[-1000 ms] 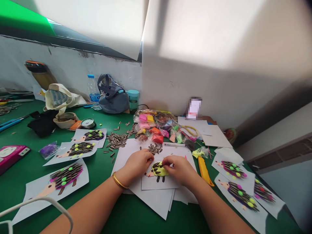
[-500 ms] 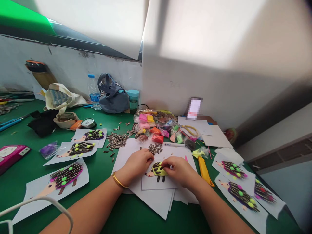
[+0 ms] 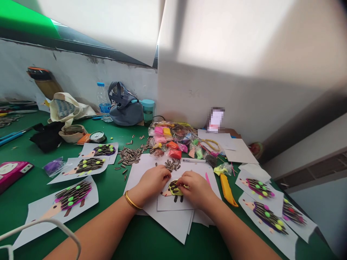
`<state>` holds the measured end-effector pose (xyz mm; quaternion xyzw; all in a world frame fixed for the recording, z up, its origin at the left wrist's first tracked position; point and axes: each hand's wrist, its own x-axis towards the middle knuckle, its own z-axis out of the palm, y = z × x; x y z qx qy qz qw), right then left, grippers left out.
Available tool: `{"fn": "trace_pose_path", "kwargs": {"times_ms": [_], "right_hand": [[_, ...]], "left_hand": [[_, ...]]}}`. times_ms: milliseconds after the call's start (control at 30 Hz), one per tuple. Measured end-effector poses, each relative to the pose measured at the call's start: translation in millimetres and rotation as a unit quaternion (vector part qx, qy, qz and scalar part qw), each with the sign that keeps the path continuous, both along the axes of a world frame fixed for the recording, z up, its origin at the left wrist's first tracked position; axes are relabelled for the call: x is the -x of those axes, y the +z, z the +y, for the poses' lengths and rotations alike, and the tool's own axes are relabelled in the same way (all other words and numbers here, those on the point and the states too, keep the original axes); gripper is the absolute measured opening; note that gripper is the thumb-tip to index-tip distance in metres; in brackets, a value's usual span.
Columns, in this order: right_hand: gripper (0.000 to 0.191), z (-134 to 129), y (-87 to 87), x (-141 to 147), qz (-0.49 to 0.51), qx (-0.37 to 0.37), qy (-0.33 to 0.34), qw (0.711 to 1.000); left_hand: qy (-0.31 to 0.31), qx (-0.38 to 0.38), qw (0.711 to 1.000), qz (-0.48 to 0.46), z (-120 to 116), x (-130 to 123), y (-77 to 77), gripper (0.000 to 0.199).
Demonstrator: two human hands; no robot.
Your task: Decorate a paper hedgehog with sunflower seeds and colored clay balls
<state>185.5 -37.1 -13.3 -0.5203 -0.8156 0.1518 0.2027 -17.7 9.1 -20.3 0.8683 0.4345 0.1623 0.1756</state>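
Note:
On a white sheet in front of me is a hedgehog picture [image 3: 173, 192] with a yellow-green clay body, a pinkish snout, brown legs and dark sunflower seeds stuck into the body. My right hand [image 3: 197, 188] pinches over the body's upper side, its fingertips at a sunflower seed there and covering part of the body. My left hand [image 3: 153, 181] rests at the sheet's upper left edge, thumb and fingers pressed together; whatever is between them is hidden. Just beyond my hands lies a small heap of sunflower seeds [image 3: 172, 164] on paper.
Finished-looking hedgehog pictures lie at left [image 3: 90, 165] and right [image 3: 267, 216]. Bagged coloured clay [image 3: 173, 144], a pen [image 3: 193, 160] and a yellow cutter [image 3: 227, 190] surround the papers. Behind stand a blue bag [image 3: 126, 110], a cup [image 3: 148, 112] and a phone [image 3: 216, 120] against the wall.
My right hand has shifted slightly left and lower its fingertips onto the yellow-green body, uncovering a pink strip to its right. My left hand has stayed in place.

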Motion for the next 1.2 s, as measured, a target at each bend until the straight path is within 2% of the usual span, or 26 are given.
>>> {"fn": "trace_pose_path", "kwargs": {"times_ms": [567, 800, 967, 1200], "right_hand": [[0.014, 1, -7.2, 6, -0.033, 0.000, 0.009, 0.999], [0.016, 1, -2.5, 10, -0.049, 0.012, 0.006, 0.999], [0.018, 1, -3.5, 7, -0.025, 0.026, 0.006, 0.999], [0.018, 4, 8.7, -7, 0.014, 0.049, -0.029, 0.998]], "left_hand": [[0.000, 0.000, 1.000, 0.010, 0, 0, 1.6, 0.021], [-0.001, 0.000, 1.000, 0.008, 1, -1, 2.1, 0.021], [0.001, 0.004, 1.000, 0.004, 1, 0, 1.5, 0.021], [-0.001, 0.003, 1.000, -0.008, 0, 1, 0.8, 0.021]]}}
